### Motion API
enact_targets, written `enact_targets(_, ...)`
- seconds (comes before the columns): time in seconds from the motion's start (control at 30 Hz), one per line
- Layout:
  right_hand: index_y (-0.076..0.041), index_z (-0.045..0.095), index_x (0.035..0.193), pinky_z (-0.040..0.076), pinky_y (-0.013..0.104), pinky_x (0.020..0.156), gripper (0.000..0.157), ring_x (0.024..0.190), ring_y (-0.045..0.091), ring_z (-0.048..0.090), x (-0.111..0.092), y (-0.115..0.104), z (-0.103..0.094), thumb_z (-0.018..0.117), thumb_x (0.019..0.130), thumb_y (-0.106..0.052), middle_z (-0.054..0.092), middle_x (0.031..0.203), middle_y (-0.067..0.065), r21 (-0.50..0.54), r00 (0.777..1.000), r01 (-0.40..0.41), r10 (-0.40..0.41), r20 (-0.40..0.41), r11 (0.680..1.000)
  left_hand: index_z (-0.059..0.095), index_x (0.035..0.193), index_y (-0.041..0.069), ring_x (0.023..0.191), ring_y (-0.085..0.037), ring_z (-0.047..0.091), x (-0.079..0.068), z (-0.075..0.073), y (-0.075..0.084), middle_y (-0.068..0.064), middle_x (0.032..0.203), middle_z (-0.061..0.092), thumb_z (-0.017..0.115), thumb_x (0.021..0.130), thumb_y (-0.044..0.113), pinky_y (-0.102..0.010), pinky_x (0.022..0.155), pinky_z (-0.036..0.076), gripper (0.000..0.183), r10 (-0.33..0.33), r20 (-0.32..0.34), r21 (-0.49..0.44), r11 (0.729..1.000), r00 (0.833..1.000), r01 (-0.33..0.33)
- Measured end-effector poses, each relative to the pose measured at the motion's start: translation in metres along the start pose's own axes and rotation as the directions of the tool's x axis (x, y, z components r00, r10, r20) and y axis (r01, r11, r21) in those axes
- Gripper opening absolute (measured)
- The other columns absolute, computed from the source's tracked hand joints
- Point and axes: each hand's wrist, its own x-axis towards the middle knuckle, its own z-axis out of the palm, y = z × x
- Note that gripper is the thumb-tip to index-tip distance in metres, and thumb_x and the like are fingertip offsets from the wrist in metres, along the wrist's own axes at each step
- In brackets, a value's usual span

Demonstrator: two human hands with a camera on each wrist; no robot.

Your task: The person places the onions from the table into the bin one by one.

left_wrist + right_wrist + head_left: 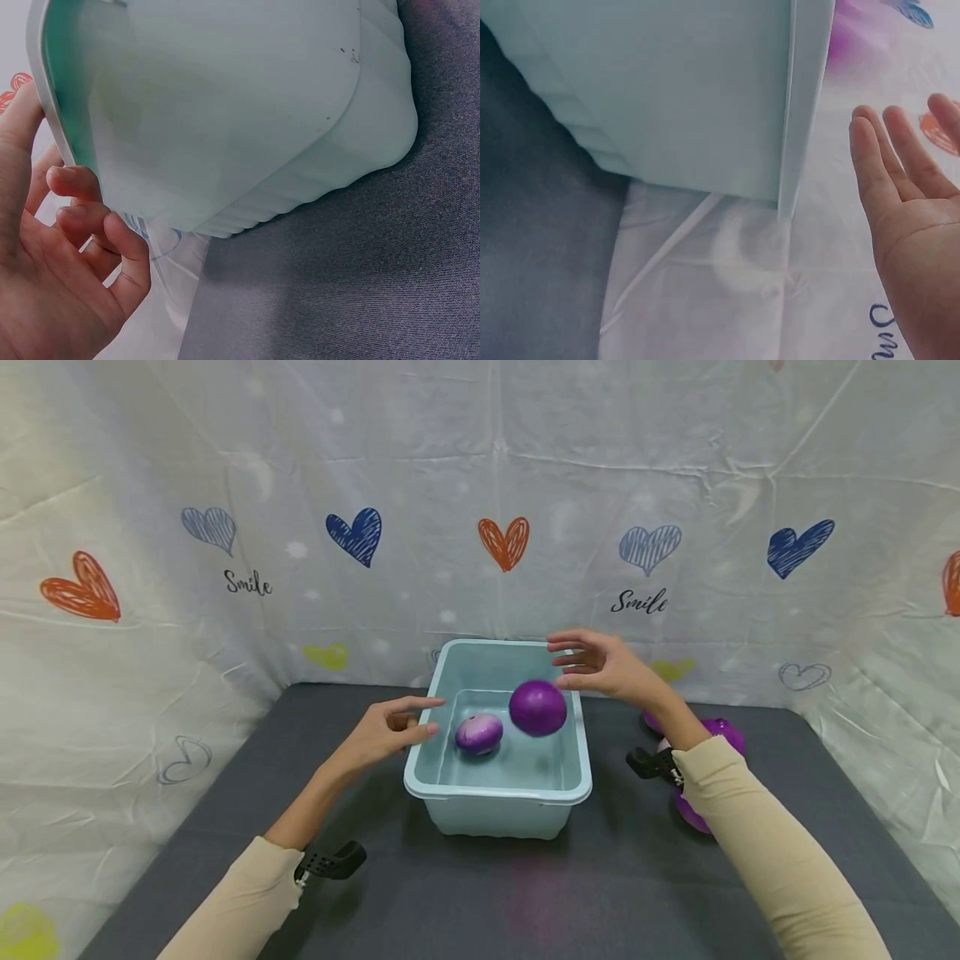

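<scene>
A pale blue-green plastic bin (491,793) stands in the middle of the table. Inside it lies a round purple and whitish thing (478,734), like a red onion. A larger glossy purple round thing (537,708) shows over the bin's right half, just below my right hand (603,668) and apart from it. That hand is raised above the right rim, fingers spread and holding nothing; the right wrist view shows its fingers nearly straight. At the left rim is my left hand (390,727), index finger extended and the others loosely bent, with fingertips (71,180) close to the bin.
Several purple round things (693,810) sit on the dark table (480,893) to the right, partly hidden behind my right forearm. Black straps with cameras circle both wrists. A white curtain (420,435) printed with hearts hangs behind the bin and along both sides.
</scene>
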Motion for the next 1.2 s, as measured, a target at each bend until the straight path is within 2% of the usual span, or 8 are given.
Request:
enact_targets(0.13, 0.006, 0.048, 0.145, 0.043, 0.045, 0.104, 0.061, 0.131, 0.043, 0.049, -0.008, 0.001, -0.004, 0.076, 0.092, -0.002, 0.053, 0.143, 0.018, 0.012, 1.000, -0.012, 0.012, -0.004, 1.000, 0.062, 0.142, 0.012, 0.056, -0.016, 0.038, -0.001, 0.001, 0.001, -0.023, 0.068, 0.045, 0.070, 0.100, 0.022, -0.032, 0.056, 0.038, 0.045, 0.003, -0.003, -0.001, 1.000, 1.000, -0.003)
enact_targets(0.27, 0.007, 0.047, 0.146, 0.045, 0.041, 0.102, 0.060, 0.131, 0.043, 0.049, -0.019, 0.004, -0.011, 0.074, 0.093, -0.002, 0.051, 0.144, 0.022, -0.004, 0.999, -0.029, 0.029, -0.017, 1.000, 0.063, 0.141, 0.016, 0.054, -0.016, 0.037, -0.001, 0.001, 0.001, -0.014, 0.066, 0.046, 0.070, 0.100, 0.021, -0.032, 0.055, 0.038, 0.042, 0.011, -0.001, -0.001, 1.000, 1.000, -0.011)
enact_targets(0.4, 0.005, 0.049, 0.145, 0.045, 0.038, 0.101, 0.057, 0.131, 0.045, 0.048, -0.033, 0.012, -0.021, 0.073, 0.094, -0.001, 0.050, 0.144, 0.024, -0.017, 0.999, -0.026, 0.025, -0.044, 1.000, 0.063, 0.141, 0.015, 0.054, -0.016, 0.036, 0.000, 0.001, 0.001, -0.010, 0.065, 0.045, 0.069, 0.100, 0.020, -0.032, 0.054, 0.038, 0.041, 0.025, 0.002, 0.000, 1.000, 1.000, -0.025)
enact_targets(0.57, 0.005, 0.051, 0.144, 0.048, 0.037, 0.099, 0.055, 0.130, 0.048, 0.048, -0.051, 0.022, -0.032, 0.073, 0.093, 0.002, 0.053, 0.143, 0.021, -0.023, 0.996, -0.021, 0.020, -0.082, 1.000, 0.064, 0.140, 0.017, 0.054, -0.016, 0.037, 0.000, 0.001, 0.000, -0.012, 0.066, 0.046, 0.069, 0.100, 0.020, -0.032, 0.055, 0.038, 0.040, 0.021, 0.002, -0.003, 1.000, 1.000, -0.021)
enact_targets(0.83, 0.003, 0.052, 0.144, 0.049, 0.034, 0.096, 0.051, 0.130, 0.048, 0.048, -0.082, 0.028, -0.051, 0.070, 0.096, 0.000, 0.053, 0.144, 0.018, -0.057, 0.989, -0.081, 0.073, -0.133, 0.995, 0.064, 0.140, 0.016, 0.056, -0.015, 0.039, 0.000, 0.002, 0.001, -0.020, 0.068, 0.047, 0.070, 0.100, 0.022, -0.032, 0.056, 0.039, 0.040, 0.011, -0.006, -0.006, 1.000, 1.000, -0.011)
enact_targets(0.97, 0.003, 0.050, 0.145, 0.049, 0.032, 0.095, 0.050, 0.130, 0.044, 0.050, -0.097, 0.031, -0.061, 0.068, 0.098, -0.001, 0.053, 0.144, 0.016, -0.081, 0.984, -0.107, 0.094, -0.150, 0.991, 0.064, 0.140, 0.016, 0.056, -0.015, 0.039, 0.000, 0.002, 0.001, -0.020, 0.069, 0.047, 0.070, 0.100, 0.022, -0.032, 0.056, 0.039, 0.041, 0.011, -0.006, -0.009, 1.000, 1.000, -0.011)
enact_targets(1.2, 0.001, 0.050, 0.146, 0.050, 0.028, 0.092, 0.052, 0.130, 0.040, 0.051, -0.123, 0.033, -0.074, 0.069, 0.098, -0.007, 0.053, 0.143, 0.017, -0.115, 0.959, -0.205, 0.176, -0.224, 0.972, 0.064, 0.139, 0.017, 0.056, -0.016, 0.039, 0.000, 0.003, 0.000, -0.018, 0.068, 0.047, 0.070, 0.100, 0.023, -0.032, 0.056, 0.039, 0.041, 0.007, -0.008, -0.010, 1.000, 1.000, -0.007)
